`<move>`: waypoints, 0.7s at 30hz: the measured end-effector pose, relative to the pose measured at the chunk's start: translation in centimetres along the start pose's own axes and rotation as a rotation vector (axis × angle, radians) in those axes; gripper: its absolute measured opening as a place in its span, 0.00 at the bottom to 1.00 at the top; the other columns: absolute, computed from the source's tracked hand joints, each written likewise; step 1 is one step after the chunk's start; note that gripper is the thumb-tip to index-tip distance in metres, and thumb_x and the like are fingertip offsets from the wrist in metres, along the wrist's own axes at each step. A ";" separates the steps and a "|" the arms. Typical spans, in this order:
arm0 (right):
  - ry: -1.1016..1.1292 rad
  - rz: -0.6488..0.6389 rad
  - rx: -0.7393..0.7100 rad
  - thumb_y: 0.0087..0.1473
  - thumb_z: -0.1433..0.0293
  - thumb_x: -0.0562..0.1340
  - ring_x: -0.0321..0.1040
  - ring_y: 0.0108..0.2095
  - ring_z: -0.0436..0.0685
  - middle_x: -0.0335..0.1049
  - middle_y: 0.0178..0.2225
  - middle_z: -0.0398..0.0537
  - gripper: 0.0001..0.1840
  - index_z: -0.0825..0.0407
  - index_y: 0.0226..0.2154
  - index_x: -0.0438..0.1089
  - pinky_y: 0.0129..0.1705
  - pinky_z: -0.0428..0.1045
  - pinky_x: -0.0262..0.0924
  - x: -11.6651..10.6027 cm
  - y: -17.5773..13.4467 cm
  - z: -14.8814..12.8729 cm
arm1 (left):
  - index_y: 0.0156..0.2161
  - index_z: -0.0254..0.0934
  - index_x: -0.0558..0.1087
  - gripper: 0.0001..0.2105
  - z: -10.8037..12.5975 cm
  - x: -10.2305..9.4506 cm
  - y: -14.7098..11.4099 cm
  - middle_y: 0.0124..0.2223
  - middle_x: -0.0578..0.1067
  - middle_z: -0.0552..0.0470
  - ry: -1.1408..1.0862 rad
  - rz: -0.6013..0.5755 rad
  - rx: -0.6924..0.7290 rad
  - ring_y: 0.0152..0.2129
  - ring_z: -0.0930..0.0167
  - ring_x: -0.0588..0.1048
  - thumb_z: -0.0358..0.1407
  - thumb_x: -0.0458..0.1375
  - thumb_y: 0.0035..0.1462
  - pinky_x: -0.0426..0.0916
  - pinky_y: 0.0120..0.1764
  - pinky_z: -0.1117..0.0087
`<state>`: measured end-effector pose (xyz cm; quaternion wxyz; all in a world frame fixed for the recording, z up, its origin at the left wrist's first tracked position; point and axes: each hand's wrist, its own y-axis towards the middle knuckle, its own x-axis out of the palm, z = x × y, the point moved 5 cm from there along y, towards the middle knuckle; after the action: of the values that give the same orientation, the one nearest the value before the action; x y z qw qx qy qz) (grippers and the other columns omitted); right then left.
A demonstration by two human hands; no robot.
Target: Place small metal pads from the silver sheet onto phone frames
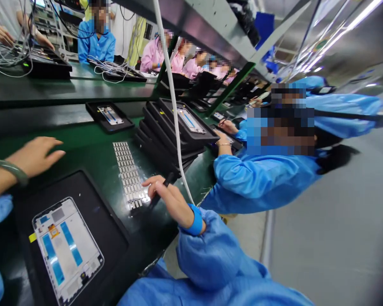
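Note:
My right hand (pixel 171 200), with a blue band at its wrist, is closed around a slim black pen-like tool (pixel 159 191). Its fingertips are at the edge of a sheet of small silvery parts (pixel 127 170) set in rows on the green bench. Over the bench at the left, my left hand (pixel 35 158) is empty with fingers apart; a green bangle circles its wrist. Below it, a black tray (pixel 95 216) holds a phone-like frame (pixel 68 250) with two blue strips and a yellow tab at its side.
Behind the sheet stands a stack of black trays (pixel 166 136), the top one bearing another frame. One more tray (pixel 110 117) lies farther back. A white cable (pixel 170 85) hangs across the view. At the right, a co-worker in blue (pixel 261 178) works close by.

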<state>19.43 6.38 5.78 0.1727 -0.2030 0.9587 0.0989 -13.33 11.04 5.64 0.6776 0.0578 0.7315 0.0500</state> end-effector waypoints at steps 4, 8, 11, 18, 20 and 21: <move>0.300 0.235 0.284 0.55 0.49 0.53 0.67 0.21 0.47 0.66 0.28 0.44 0.23 0.53 0.29 0.63 0.22 0.45 0.68 -0.9 -0.2 4.5 | 0.52 0.36 0.68 0.23 9.2 1.7 -1.5 0.58 0.66 0.49 -0.253 -0.135 0.496 0.55 0.68 0.64 0.48 0.44 0.61 0.59 0.56 0.67; 0.397 0.273 0.404 0.45 0.53 0.64 0.71 0.23 0.49 0.67 0.26 0.41 0.21 0.53 0.31 0.62 0.27 0.47 0.72 0.0 -1.1 6.8 | 0.54 0.46 0.66 0.19 15.3 2.0 -5.8 0.61 0.63 0.52 -0.379 -0.188 0.725 0.59 0.65 0.59 0.46 0.48 0.60 0.56 0.59 0.58; 0.410 0.264 0.446 0.44 0.54 0.66 0.71 0.21 0.48 0.68 0.24 0.40 0.22 0.54 0.31 0.62 0.24 0.45 0.71 0.8 -1.3 7.6 | 0.55 0.51 0.65 0.17 17.4 2.0 -7.8 0.62 0.62 0.53 -0.430 -0.196 0.809 0.60 0.62 0.57 0.44 0.48 0.61 0.52 0.59 0.48; 0.434 0.280 0.466 0.43 0.54 0.66 0.71 0.20 0.49 0.68 0.23 0.40 0.22 0.55 0.31 0.63 0.23 0.44 0.70 1.8 -1.2 8.3 | 0.53 0.54 0.67 0.16 17.9 2.0 -8.5 0.60 0.64 0.50 -0.385 -0.168 0.814 0.58 0.60 0.61 0.46 0.46 0.62 0.51 0.57 0.46; 0.441 0.297 0.476 0.43 0.56 0.66 0.71 0.20 0.48 0.69 0.23 0.40 0.21 0.54 0.31 0.63 0.23 0.44 0.70 1.8 -1.2 8.4 | 0.53 0.54 0.67 0.16 17.9 1.9 -8.6 0.60 0.64 0.50 -0.370 -0.151 0.814 0.58 0.60 0.61 0.46 0.46 0.62 0.51 0.57 0.46; 0.448 0.299 0.481 0.44 0.56 0.66 0.71 0.20 0.48 0.69 0.23 0.40 0.20 0.54 0.31 0.63 0.23 0.44 0.71 1.8 -1.2 8.4 | 0.53 0.54 0.67 0.16 18.0 1.9 -8.7 0.60 0.64 0.50 -0.364 -0.144 0.814 0.58 0.60 0.61 0.46 0.46 0.62 0.51 0.57 0.46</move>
<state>20.87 6.87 -2.76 -0.0154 -0.0308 0.9878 -0.1521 4.31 2.65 1.05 0.7192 0.2763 0.5625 -0.2999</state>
